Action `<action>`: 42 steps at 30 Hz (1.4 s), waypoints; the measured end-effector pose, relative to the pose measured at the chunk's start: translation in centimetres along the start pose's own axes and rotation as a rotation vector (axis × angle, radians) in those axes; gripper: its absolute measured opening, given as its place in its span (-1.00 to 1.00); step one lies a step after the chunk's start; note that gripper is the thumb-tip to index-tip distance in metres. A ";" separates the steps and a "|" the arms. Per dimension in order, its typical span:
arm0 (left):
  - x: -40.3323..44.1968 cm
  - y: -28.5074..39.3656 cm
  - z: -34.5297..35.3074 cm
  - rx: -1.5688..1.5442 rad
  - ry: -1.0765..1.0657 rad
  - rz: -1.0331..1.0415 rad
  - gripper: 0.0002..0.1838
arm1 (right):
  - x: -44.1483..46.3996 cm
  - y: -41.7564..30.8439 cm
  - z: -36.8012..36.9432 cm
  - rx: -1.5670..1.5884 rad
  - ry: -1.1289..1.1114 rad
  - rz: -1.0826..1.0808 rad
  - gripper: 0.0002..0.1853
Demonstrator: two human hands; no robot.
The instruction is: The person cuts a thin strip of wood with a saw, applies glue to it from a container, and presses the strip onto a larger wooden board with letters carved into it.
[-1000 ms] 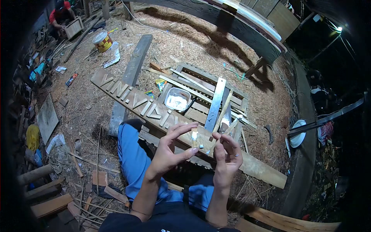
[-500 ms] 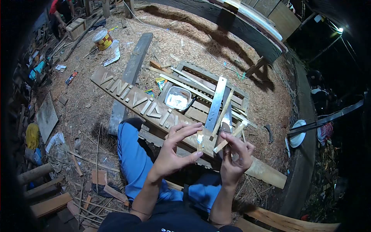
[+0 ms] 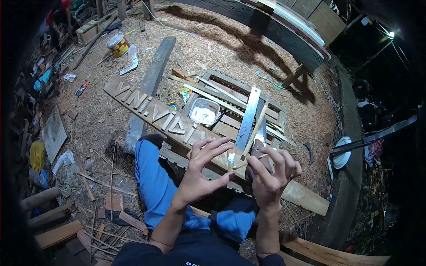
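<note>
My left hand is curved, with a small wood strip spanning the gap between its thumb and fingertips. White paste, looking like glue, covers part of that strip. In my right hand a thin wooden stick is pinched, its tip pointing at the strip; my fingers hide the rest. Below both hands lies a long wooden board with raised letters made of wood strips. A clear plastic tub of white paste stands just beyond the board.
A metal ruler, a saw blade and loose wood strips rest on a slatted pallet. Shavings cover the ground. A paint bucket stands farther off. Another person is at the upper left.
My right hand has turned and shifted slightly right, so the stick now points toward the strip and shows less of its length. My left hand has barely moved.
</note>
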State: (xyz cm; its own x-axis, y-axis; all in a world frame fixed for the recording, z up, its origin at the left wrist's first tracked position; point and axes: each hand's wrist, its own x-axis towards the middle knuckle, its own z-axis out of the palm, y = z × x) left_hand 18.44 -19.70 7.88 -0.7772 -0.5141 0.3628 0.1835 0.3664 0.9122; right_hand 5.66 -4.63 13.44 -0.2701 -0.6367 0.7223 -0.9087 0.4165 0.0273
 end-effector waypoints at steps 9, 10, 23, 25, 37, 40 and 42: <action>0.0 -0.1 -0.2 0.011 0.012 -0.003 -0.29 | -1.1 0.0 1.2 0.172 -0.045 0.101 -0.68; 0.0 -0.1 -0.2 0.010 0.011 -0.003 -0.29 | -1.0 -0.1 1.3 0.172 -0.045 0.102 -0.68; 0.0 -0.1 -0.3 0.009 -0.002 0.015 -0.31 | 0.1 -0.1 1.4 0.268 -0.068 0.100 -0.68; 0.0 -0.1 -0.3 -0.006 -0.007 0.016 -0.31 | 0.1 -0.1 1.3 0.269 -0.070 0.111 -0.68; 0.0 -0.1 -0.4 -0.039 -0.019 0.022 -0.32 | 0.4 -0.2 0.9 0.269 -0.060 0.122 -0.69; -0.1 -0.1 -0.4 -0.048 -0.008 0.009 -0.33 | 0.3 -0.2 0.7 0.310 -0.087 0.106 -0.69; -0.1 -0.1 -0.3 -0.043 -0.002 0.018 -0.34 | 0.2 -0.4 0.7 0.233 -0.099 0.067 -0.69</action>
State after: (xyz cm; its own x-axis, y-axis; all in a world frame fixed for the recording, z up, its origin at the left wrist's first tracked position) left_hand 18.69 -19.96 7.86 -0.7748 -0.5063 0.3785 0.2225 0.3419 0.9130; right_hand 5.73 -5.41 13.13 -0.3519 -0.6781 0.6453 -0.9333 0.3067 -0.1866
